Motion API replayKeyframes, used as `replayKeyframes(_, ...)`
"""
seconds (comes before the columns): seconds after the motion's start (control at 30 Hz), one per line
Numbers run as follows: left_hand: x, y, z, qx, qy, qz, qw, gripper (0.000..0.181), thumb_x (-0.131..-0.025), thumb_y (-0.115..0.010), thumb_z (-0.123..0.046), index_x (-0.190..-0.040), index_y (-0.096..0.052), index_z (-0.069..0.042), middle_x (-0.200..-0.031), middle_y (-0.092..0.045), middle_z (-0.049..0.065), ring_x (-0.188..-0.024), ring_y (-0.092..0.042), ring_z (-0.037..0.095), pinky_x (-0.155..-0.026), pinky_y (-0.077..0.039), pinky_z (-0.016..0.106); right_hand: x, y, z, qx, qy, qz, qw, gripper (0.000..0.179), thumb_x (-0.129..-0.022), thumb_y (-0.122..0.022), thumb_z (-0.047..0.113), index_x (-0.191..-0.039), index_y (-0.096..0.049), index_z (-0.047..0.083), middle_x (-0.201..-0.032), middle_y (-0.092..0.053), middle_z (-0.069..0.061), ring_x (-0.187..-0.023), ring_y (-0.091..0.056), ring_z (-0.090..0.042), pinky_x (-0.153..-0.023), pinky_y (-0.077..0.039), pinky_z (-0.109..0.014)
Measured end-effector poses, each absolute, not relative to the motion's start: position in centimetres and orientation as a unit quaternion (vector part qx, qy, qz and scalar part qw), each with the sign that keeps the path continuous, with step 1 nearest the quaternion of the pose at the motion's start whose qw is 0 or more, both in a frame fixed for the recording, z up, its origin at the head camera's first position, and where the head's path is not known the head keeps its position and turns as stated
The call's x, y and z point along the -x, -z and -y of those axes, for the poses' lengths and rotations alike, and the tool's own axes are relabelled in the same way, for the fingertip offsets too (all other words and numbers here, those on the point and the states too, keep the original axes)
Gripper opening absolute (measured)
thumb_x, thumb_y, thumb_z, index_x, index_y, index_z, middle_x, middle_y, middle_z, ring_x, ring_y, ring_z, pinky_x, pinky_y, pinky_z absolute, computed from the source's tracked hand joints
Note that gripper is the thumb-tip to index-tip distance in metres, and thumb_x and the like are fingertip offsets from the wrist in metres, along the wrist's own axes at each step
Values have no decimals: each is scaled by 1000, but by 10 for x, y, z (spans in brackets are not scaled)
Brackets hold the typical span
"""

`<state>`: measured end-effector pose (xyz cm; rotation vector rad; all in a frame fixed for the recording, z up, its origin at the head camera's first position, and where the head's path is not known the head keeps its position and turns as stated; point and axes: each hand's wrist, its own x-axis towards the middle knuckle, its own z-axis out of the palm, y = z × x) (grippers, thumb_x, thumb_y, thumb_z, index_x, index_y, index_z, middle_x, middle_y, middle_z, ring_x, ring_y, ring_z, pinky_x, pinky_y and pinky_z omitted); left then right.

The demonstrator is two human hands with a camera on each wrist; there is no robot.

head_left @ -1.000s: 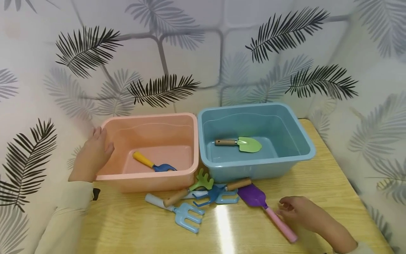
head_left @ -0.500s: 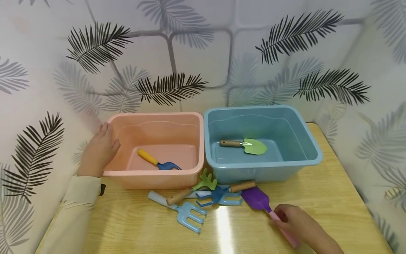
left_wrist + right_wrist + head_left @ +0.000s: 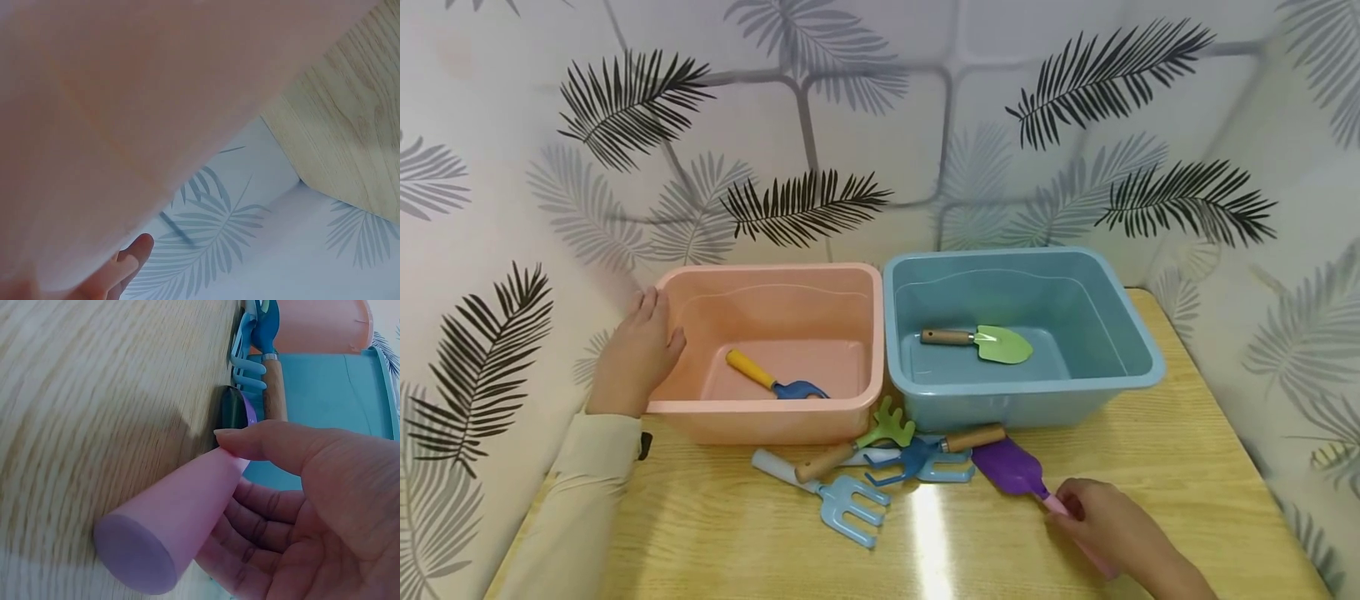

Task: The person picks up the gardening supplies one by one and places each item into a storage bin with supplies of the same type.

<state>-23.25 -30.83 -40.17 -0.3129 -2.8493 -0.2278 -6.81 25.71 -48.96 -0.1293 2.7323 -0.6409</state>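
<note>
My right hand (image 3: pixel 1108 521) pinches the pink handle (image 3: pixel 181 512) of a purple trowel (image 3: pixel 1011 467) between thumb and curled fingers. The trowel lies low at the table, its blade pointing toward the blue tub (image 3: pixel 1037 386). My left hand (image 3: pixel 636 354) rests at the left rim of the peach tub (image 3: pixel 775 407), fingers fairly straight; the left wrist view shows only a few of its fingertips (image 3: pixel 140 247) past the tub's wall. A blue fork with a yellow handle (image 3: pixel 751 368) lies in the peach tub. In the blue tub is a green trowel with a wooden handle (image 3: pixel 1003 344).
Several hand tools lie before the tubs: a light blue fork (image 3: pixel 846 504), a green rake with a wooden handle (image 3: pixel 887 425), and a dark blue rake (image 3: pixel 917 458) over another light blue tool. The wooden table (image 3: pixel 737 558) meets a leaf-patterned wall covering (image 3: pixel 880 125) behind.
My right hand has come onto the trowel's pink handle and now grips it. The left hand stays at the peach tub's rim. The head view has shifted slightly.
</note>
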Motion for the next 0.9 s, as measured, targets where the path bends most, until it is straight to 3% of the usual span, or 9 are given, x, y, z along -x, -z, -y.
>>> replayKeyframes(0.53,231,401,306,90,86,987,104,61,-93,-48,-15,-139,-22,16,-141,-25,35,-131,-21,45,-103,-24,56,72,484,-283,44,223,-958,176,16,-83,-69,29,-88,-65,14,-67,-51,7,-60,-46,-10,-54,-39,-27)
replayKeyframes(0.9,227,395,301,77,96,989,83,61,-94,-47,-16,-140,-21,15,-142,-22,35,-133,-18,45,-102,-23,58,67,483,-308,94,312,-929,176,21,-86,-66,32,-89,-65,11,-74,-56,6,-65,-49,-4,-57,-44,-23)
